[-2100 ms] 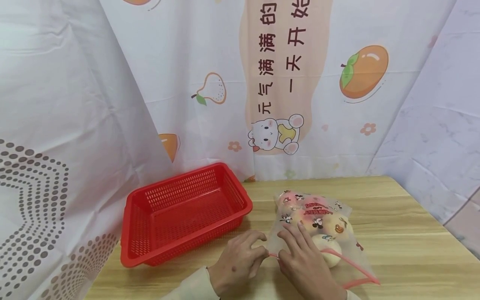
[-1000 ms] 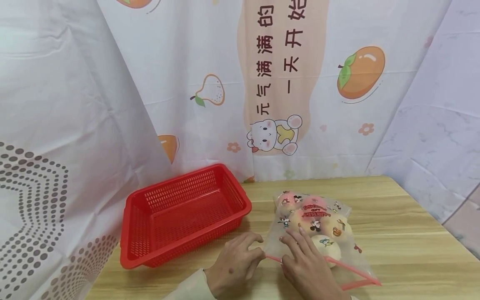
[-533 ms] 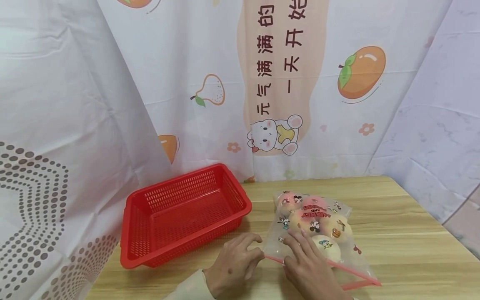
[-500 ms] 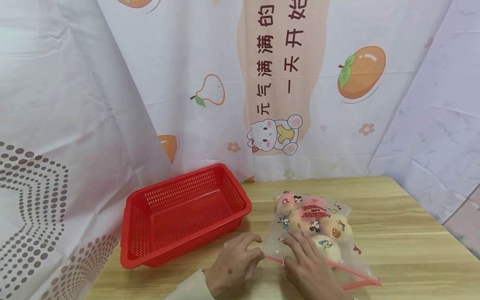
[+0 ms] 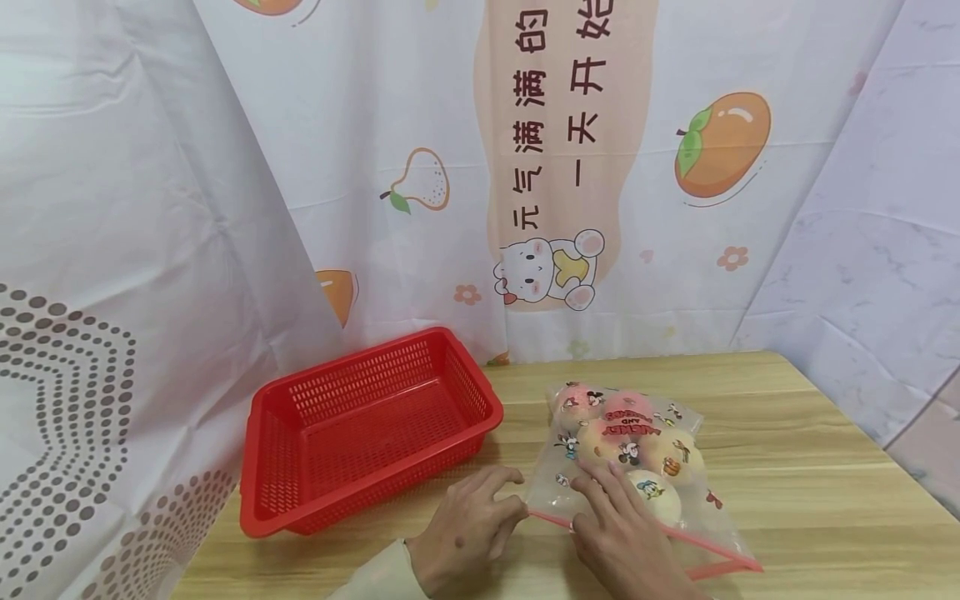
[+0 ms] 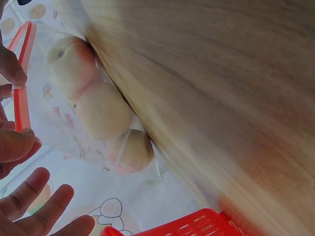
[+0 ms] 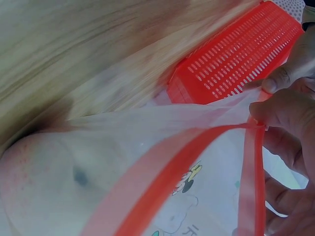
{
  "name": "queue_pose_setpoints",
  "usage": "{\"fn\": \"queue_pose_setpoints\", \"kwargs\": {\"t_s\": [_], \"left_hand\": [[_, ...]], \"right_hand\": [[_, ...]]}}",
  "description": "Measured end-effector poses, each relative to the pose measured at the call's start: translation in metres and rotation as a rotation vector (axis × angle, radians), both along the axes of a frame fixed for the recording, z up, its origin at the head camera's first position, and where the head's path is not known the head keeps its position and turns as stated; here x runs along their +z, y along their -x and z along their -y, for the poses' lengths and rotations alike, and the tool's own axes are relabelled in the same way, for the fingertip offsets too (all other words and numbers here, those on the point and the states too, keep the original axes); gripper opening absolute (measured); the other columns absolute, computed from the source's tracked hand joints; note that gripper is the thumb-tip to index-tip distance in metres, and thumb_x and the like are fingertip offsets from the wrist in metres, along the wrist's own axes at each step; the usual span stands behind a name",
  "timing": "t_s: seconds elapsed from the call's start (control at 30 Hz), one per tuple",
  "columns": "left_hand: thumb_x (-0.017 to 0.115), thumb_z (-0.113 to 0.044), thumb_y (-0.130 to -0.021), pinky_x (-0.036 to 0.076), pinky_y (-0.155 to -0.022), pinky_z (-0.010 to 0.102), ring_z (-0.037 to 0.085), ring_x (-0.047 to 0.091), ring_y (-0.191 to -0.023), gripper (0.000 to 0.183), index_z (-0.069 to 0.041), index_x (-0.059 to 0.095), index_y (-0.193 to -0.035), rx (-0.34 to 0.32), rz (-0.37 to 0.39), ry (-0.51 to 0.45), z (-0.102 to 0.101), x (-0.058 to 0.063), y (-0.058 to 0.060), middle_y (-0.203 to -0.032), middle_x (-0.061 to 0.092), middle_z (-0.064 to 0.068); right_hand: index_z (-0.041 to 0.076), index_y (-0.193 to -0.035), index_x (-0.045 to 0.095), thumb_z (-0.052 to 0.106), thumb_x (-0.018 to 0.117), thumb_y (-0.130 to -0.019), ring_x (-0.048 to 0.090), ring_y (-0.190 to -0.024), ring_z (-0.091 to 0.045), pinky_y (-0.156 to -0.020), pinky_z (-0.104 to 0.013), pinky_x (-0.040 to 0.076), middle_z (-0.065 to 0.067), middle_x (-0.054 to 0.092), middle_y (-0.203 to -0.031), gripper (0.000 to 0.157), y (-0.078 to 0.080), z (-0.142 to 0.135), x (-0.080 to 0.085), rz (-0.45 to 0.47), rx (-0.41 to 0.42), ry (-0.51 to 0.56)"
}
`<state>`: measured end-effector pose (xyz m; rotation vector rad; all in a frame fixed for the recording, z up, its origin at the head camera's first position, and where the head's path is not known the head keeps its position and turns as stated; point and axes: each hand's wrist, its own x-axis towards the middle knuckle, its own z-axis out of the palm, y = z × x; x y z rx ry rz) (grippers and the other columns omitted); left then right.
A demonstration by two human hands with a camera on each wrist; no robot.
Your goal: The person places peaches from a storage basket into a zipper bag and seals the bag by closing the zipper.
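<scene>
A frosted zip bag [image 5: 546, 498] printed with cartoon figures lies on the table, with several peaches [image 6: 106, 110] inside. Its red zip strip [image 5: 716, 547] runs along the edge nearest me. My left hand [image 5: 468, 529] pinches the strip's left end between thumb and index finger, its other fingers spread. Beside it, my right hand [image 5: 626, 533] pinches the strip further right, at what looks like a small pale slider [image 6: 17, 86]. Between the hands the strip is one line; right of my right hand its two sides stand apart, as the right wrist view shows.
To the left of the bag stands a red perforated plastic basket [image 5: 375, 492] with nothing in it. The wooden table [image 5: 810, 467] ends at a printed cloth [image 5: 420, 275] behind and hanging cloth at both sides.
My right hand has slid a little to the right along the zip strip, and the gap between the strip's sides has narrowed. My left hand keeps its hold at the left end.
</scene>
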<state>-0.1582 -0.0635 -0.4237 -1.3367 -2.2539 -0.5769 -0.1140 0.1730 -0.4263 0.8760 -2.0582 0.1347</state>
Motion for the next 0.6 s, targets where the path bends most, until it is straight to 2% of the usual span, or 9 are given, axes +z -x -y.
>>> {"fn": "queue_pose_setpoints", "kwargs": {"t_s": [0.3,0.6], "left_hand": [[0.072,-0.013,-0.090,0.055,-0.091,0.035,0.017,0.062,-0.111,0.007,-0.018,0.073,-0.087,0.011,-0.007,0.000,0.0000,-0.0004,-0.0005,-0.121,0.063,0.004],[0.074,-0.013,-0.089,0.052,-0.096,0.038,0.015,0.061,-0.115,0.007,-0.020,0.072,-0.087,0.012,-0.017,0.012,0.0008,-0.0004,0.0004,-0.124,0.064,0.005]], "right_hand": [[0.015,-0.062,0.046,0.025,0.020,-0.103,0.053,-0.118,-0.037,-0.122,-0.042,0.012,-0.013,0.063,-0.118,0.049,-0.0027,-0.0037,0.0011,0.035,0.007,0.005],[0.015,-0.064,0.048,0.028,0.020,-0.104,0.054,-0.114,-0.037,-0.122,-0.042,0.014,-0.014,0.064,-0.119,0.051,-0.0039,-0.0075,0.0000,0.044,0.012,0.004]]}}
